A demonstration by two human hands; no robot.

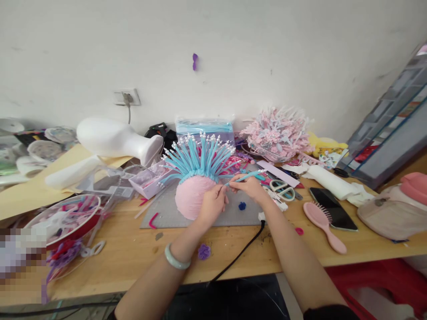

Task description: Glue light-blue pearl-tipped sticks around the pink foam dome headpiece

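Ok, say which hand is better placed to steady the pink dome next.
Probably the left hand: it overlaps the pink dome in view, while the right hand, farther off, holds a blue strand.

The light pink, round cloth ball (pixel 189 200) has thin, fuzzy, sky-blue stems (pixel 188 162), and the tiny round beads (pixel 203 135) on their tips are white. The flat mat (pixel 248 217) is grey. One small fuzzy flower (pixel 242 206) is dark blue; the ruffled flower (pixel 204 252) is purple. The smooth round bangle (pixel 173 261) is pale green. The oval-headed hairbrush (pixel 319 216) is pink.
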